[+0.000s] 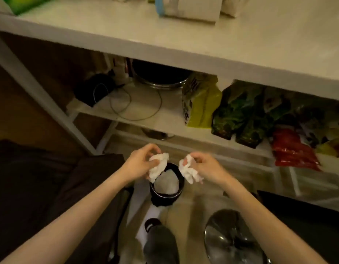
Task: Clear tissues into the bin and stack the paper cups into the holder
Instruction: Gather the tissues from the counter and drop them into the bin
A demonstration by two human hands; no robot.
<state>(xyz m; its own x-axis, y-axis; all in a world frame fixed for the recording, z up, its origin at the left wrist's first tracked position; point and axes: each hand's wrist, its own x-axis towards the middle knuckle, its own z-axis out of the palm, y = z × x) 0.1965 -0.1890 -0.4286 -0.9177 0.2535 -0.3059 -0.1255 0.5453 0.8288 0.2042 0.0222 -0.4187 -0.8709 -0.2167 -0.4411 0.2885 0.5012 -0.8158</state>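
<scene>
A small black bin (161, 198) stands on the floor below the table, with a pale liner or tissue inside it. My left hand (140, 161) grips a crumpled white tissue (157, 167) right over the bin's left rim. My right hand (204, 164) grips a second crumpled white tissue (188, 171) just above the bin's right rim. Both hands are close together over the bin's mouth. No paper cups or cup holder show in this view.
A white table top (241, 44) spans the upper view, with a paper roll (191, 8) on it. On the shelf below lie a cable (134, 105), a dark pot (159, 77) and green, yellow and red bags (241, 115). A shiny chair base (231, 239) and my shoe (159, 242) are on the floor.
</scene>
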